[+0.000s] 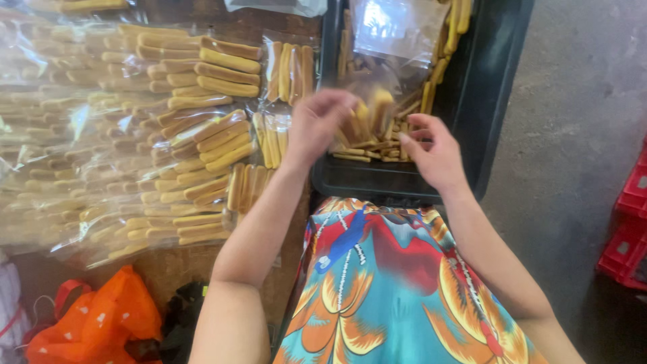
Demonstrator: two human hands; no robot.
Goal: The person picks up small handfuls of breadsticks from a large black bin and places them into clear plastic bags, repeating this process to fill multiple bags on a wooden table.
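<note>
Here, a black tray (485, 101) on wood — grey concrete floor (579, 101) beside.

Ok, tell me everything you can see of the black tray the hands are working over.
The black tray is a deep rectangular bin, plastic by its look, with a dull sheen and rounded corners. It lies flat, its near edge against the person's lap and its left side by the wooden table. Loose tan biscuit sticks lie heaped at its near end; more line its far side, under a clear bag. The left hand holds a blurred bunch of sticks above it; the right hand rests among the sticks.
</note>
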